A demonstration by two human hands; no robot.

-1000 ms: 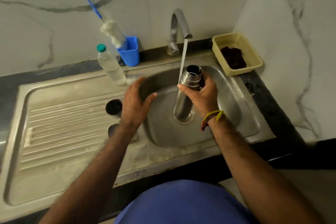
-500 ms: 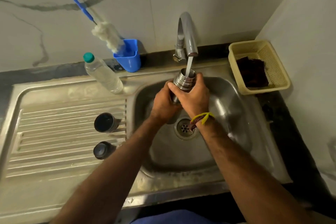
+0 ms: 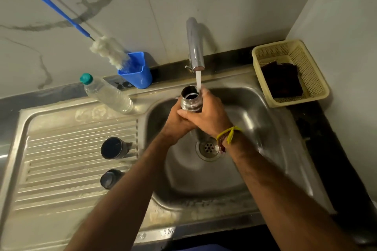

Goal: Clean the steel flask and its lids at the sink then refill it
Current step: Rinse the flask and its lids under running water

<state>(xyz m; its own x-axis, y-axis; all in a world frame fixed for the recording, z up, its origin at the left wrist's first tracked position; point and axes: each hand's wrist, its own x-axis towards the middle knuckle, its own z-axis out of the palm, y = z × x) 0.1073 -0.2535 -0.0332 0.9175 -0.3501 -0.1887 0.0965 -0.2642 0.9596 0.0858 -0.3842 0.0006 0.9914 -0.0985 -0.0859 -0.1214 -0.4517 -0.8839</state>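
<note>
Flask [image 3: 190,99] stood upright over the sink [image 3: 255,108], mouth just left of the tap [image 3: 195,47] stream. Both hands gripped its body: right hand [image 3: 206,116] uppermost, left hand [image 3: 177,123] below.

flask [image 3: 190,99] body hidden behind hands [image 3: 195,118]

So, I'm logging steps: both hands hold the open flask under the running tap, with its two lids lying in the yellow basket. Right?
Not quite. The head view shows the two lids lying on the ribbed drainboard, not in the yellow basket. The rest holds: left hand and right hand hold the open flask under the running tap.
</note>
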